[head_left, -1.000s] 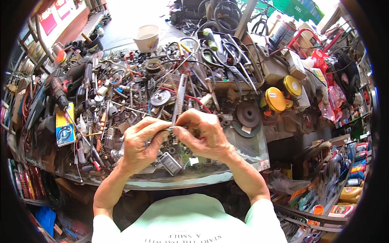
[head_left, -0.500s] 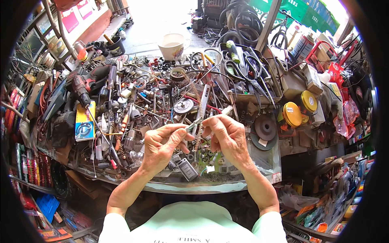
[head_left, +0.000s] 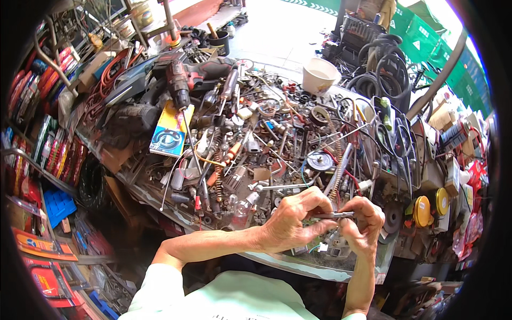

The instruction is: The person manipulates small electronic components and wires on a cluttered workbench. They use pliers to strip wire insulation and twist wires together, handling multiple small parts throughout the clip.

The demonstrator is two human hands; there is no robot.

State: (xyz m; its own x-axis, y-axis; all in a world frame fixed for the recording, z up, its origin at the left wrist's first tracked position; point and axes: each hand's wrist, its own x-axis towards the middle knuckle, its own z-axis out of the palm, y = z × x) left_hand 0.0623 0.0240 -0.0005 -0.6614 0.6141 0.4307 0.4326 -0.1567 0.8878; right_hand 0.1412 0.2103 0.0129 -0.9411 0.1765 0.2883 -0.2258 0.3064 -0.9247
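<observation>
My left hand (head_left: 298, 220) and my right hand (head_left: 364, 223) are close together over the bench's front right part. Between them is a slim grey metal piece (head_left: 337, 215), lying nearly level. Its left end is pinched by my left thumb and fingers, while my right fingertips close on its right end. The exact kind of the piece is too small to tell. Just beyond my hands lies a long rusty coil spring (head_left: 338, 160). A silver wrench-like bar (head_left: 282, 186) rests on the parts to the left of it.
Loose metal parts cover the glass-topped bench (head_left: 298, 262). A cordless drill (head_left: 178, 82) and a yellow-and-blue box (head_left: 170, 130) lie at the left. A white bucket (head_left: 320, 74) stands at the back. Scissors (head_left: 393, 146) and yellow round containers (head_left: 422, 211) are at the right.
The view has turned left, so the bench appears shifted right. Both hands remain on the metal piece, which has gone from tilted to nearly level.
</observation>
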